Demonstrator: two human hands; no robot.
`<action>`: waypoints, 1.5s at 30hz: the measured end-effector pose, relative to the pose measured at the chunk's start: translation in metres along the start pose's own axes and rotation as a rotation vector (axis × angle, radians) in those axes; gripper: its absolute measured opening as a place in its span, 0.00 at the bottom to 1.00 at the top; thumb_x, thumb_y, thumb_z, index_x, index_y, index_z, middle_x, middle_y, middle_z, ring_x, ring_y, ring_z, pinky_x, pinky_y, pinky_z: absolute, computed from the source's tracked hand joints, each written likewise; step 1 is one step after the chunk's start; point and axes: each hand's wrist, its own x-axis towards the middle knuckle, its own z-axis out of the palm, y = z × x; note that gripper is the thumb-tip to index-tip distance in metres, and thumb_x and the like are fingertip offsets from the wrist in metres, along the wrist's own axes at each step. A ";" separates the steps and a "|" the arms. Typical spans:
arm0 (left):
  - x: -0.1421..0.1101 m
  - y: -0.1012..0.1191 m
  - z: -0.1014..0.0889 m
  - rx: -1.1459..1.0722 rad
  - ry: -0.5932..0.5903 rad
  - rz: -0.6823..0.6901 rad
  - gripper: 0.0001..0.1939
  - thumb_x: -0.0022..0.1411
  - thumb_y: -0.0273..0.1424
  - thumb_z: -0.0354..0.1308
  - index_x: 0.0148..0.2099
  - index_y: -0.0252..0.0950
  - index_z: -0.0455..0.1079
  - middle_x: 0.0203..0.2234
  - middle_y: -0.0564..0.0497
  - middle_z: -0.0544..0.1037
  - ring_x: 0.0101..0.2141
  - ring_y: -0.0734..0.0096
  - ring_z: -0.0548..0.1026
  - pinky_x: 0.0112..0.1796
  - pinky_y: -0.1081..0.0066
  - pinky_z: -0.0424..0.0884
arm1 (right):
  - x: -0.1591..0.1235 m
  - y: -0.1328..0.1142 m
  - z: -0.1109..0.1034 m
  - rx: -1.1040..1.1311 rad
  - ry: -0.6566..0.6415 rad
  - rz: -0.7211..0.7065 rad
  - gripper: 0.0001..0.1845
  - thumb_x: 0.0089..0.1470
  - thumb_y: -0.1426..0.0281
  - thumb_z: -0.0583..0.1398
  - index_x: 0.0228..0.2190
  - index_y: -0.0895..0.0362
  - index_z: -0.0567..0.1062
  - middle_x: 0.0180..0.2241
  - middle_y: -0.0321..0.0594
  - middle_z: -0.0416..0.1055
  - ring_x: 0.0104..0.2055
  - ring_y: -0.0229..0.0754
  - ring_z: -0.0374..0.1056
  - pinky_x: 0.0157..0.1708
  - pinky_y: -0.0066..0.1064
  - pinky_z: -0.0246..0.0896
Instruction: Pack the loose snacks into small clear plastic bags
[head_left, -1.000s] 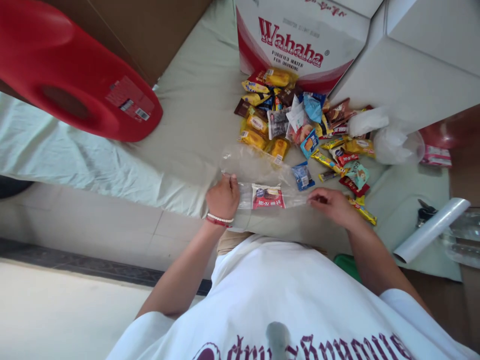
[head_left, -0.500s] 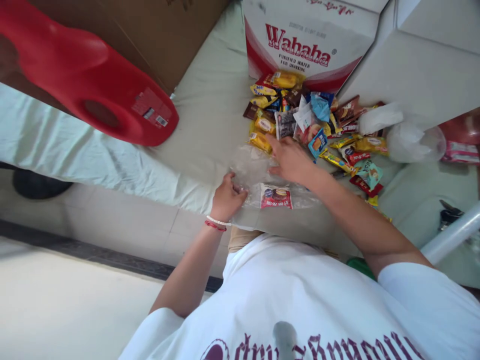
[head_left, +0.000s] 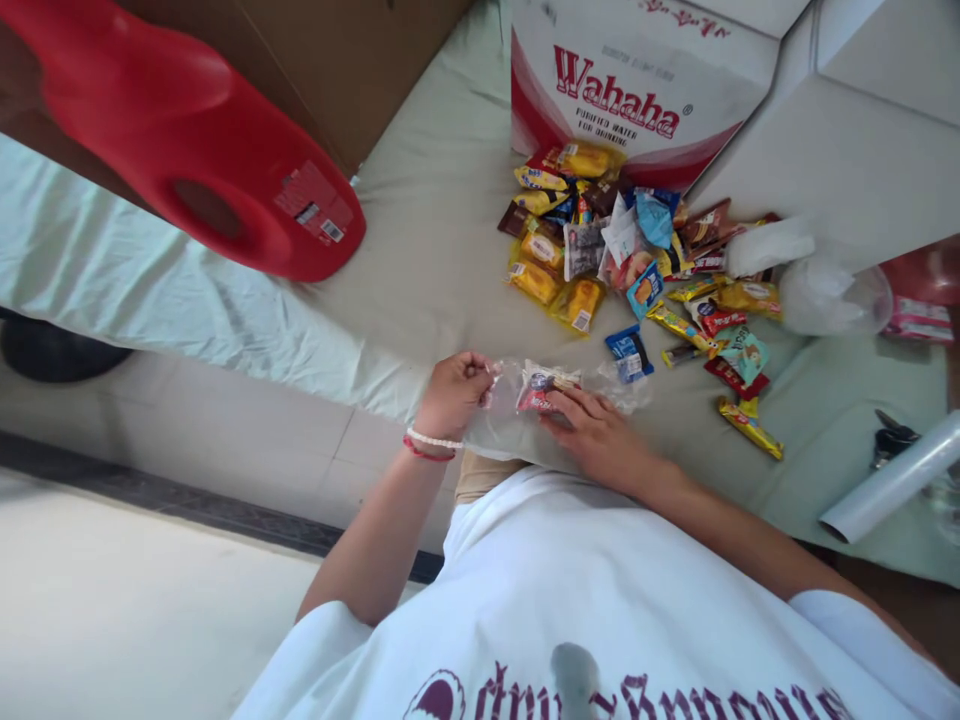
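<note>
A red and white snack packet (head_left: pixel 534 385) lies near the front edge of the cloth-covered surface, with clear plastic film (head_left: pixel 508 382) around it. My left hand (head_left: pixel 455 392) pinches the film at its left end, thumb against fingers. On the packet's right part rests my right hand (head_left: pixel 600 430), its fingers stretched out and partly covering it. Just behind the film's right end sits a blue snack packet (head_left: pixel 630 354). A pile of mixed snack packets (head_left: pixel 585 248) lies farther back.
A white and red Wahaha carton (head_left: pixel 630 80) stands behind the pile. To the left is a large red jug (head_left: pixel 247 180). A roll of film (head_left: pixel 892 480) and keys (head_left: pixel 892 435) lie at right, beyond a clear plastic container (head_left: pixel 840 295). The cloth's front edge (head_left: pixel 300 375) drops to the floor.
My right hand let go of the film's right end, reached to its far flap, then came back toward me onto the packet. The far flap now lies nearer. My left hand again pinches the film.
</note>
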 end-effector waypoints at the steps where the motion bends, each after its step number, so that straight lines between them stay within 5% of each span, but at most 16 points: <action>1: -0.005 0.004 0.008 -0.060 -0.057 -0.007 0.10 0.57 0.38 0.60 0.36 0.36 0.69 0.20 0.57 0.71 0.20 0.74 0.68 0.25 0.73 0.66 | -0.003 0.000 0.007 0.037 0.038 0.021 0.22 0.66 0.75 0.56 0.58 0.55 0.75 0.68 0.49 0.59 0.69 0.57 0.52 0.63 0.52 0.58; 3: -0.017 0.011 0.031 -0.035 -0.175 0.050 0.10 0.61 0.35 0.56 0.42 0.36 0.71 0.24 0.54 0.75 0.23 0.71 0.74 0.28 0.71 0.71 | -0.009 0.003 0.014 0.156 0.101 0.025 0.20 0.64 0.74 0.57 0.55 0.54 0.77 0.67 0.49 0.60 0.70 0.56 0.52 0.64 0.52 0.58; 6: -0.032 0.013 0.066 0.332 -0.244 0.276 0.15 0.63 0.26 0.50 0.48 0.35 0.75 0.36 0.46 0.81 0.37 0.65 0.79 0.41 0.65 0.76 | -0.018 0.017 0.012 0.387 0.250 0.071 0.19 0.64 0.73 0.55 0.53 0.50 0.77 0.60 0.46 0.69 0.64 0.51 0.62 0.60 0.51 0.64; 10: -0.048 0.007 0.089 0.896 -0.191 0.444 0.24 0.68 0.26 0.49 0.63 0.32 0.69 0.52 0.37 0.77 0.50 0.57 0.77 0.47 0.62 0.76 | -0.030 0.043 0.004 0.308 0.456 0.541 0.24 0.63 0.66 0.58 0.60 0.54 0.71 0.57 0.53 0.67 0.58 0.56 0.65 0.56 0.52 0.67; 13: -0.055 0.001 0.090 1.116 -0.196 0.419 0.27 0.72 0.29 0.47 0.70 0.34 0.60 0.51 0.37 0.77 0.51 0.57 0.77 0.41 0.65 0.76 | -0.037 0.052 -0.002 0.162 0.304 0.599 0.16 0.59 0.66 0.62 0.47 0.57 0.79 0.54 0.55 0.68 0.57 0.61 0.62 0.56 0.55 0.63; 16: -0.058 0.000 0.090 1.219 -0.204 0.409 0.28 0.73 0.26 0.44 0.73 0.35 0.57 0.46 0.38 0.80 0.49 0.57 0.78 0.37 0.67 0.75 | -0.035 0.045 -0.016 0.157 0.237 0.577 0.08 0.61 0.69 0.59 0.37 0.56 0.79 0.49 0.52 0.72 0.51 0.56 0.66 0.51 0.47 0.65; 20: -0.056 0.001 0.094 1.261 -0.219 0.426 0.26 0.74 0.26 0.42 0.70 0.33 0.61 0.48 0.36 0.79 0.49 0.56 0.78 0.38 0.66 0.75 | 0.005 0.030 -0.031 0.332 0.183 0.519 0.11 0.64 0.70 0.55 0.43 0.55 0.76 0.36 0.43 0.76 0.37 0.46 0.71 0.39 0.34 0.63; 24: -0.058 -0.013 0.084 1.195 -0.254 0.381 0.19 0.73 0.28 0.45 0.56 0.32 0.73 0.43 0.37 0.80 0.43 0.59 0.80 0.38 0.66 0.74 | 0.059 0.026 -0.019 0.479 0.125 0.452 0.11 0.61 0.75 0.56 0.43 0.56 0.75 0.33 0.39 0.77 0.36 0.43 0.71 0.38 0.30 0.60; 27: -0.060 -0.032 0.065 0.970 -0.104 0.401 0.15 0.72 0.30 0.49 0.53 0.36 0.74 0.40 0.43 0.80 0.40 0.62 0.79 0.39 0.67 0.73 | 0.072 0.027 0.001 0.556 0.143 0.379 0.12 0.61 0.75 0.54 0.44 0.57 0.74 0.34 0.40 0.77 0.37 0.42 0.71 0.40 0.30 0.61; 31: -0.053 -0.041 0.052 0.755 0.398 0.395 0.21 0.71 0.39 0.52 0.60 0.34 0.69 0.45 0.39 0.77 0.46 0.55 0.75 0.47 0.59 0.72 | 0.065 0.025 0.015 0.649 0.244 0.370 0.10 0.65 0.72 0.51 0.44 0.57 0.71 0.36 0.42 0.76 0.39 0.42 0.72 0.42 0.32 0.64; 33: -0.045 -0.034 0.056 0.801 0.434 0.396 0.20 0.69 0.41 0.55 0.55 0.34 0.73 0.48 0.36 0.75 0.51 0.48 0.72 0.51 0.52 0.70 | 0.062 0.020 0.012 0.716 0.248 0.412 0.10 0.68 0.68 0.50 0.44 0.56 0.70 0.33 0.41 0.75 0.37 0.42 0.72 0.40 0.32 0.66; 36: -0.041 -0.021 0.067 0.786 0.295 0.492 0.12 0.67 0.34 0.55 0.48 0.36 0.75 0.48 0.37 0.75 0.55 0.47 0.70 0.54 0.50 0.70 | 0.052 0.011 -0.003 0.828 0.273 0.490 0.13 0.70 0.61 0.49 0.40 0.54 0.68 0.32 0.40 0.73 0.34 0.42 0.72 0.37 0.33 0.68; 40: -0.053 -0.016 0.082 0.613 0.060 0.768 0.14 0.66 0.25 0.51 0.51 0.37 0.73 0.49 0.39 0.76 0.52 0.56 0.75 0.52 0.56 0.75 | 0.019 0.003 -0.018 1.236 0.303 0.709 0.20 0.66 0.49 0.54 0.46 0.52 0.67 0.35 0.39 0.73 0.31 0.43 0.72 0.27 0.34 0.71; 45: -0.061 -0.008 0.100 0.339 -0.624 1.163 0.25 0.58 0.23 0.51 0.58 0.40 0.70 0.53 0.39 0.78 0.58 0.56 0.74 0.60 0.50 0.71 | -0.050 0.002 -0.011 1.686 0.307 0.871 0.27 0.56 0.47 0.65 0.49 0.50 0.69 0.42 0.39 0.75 0.35 0.42 0.74 0.31 0.35 0.75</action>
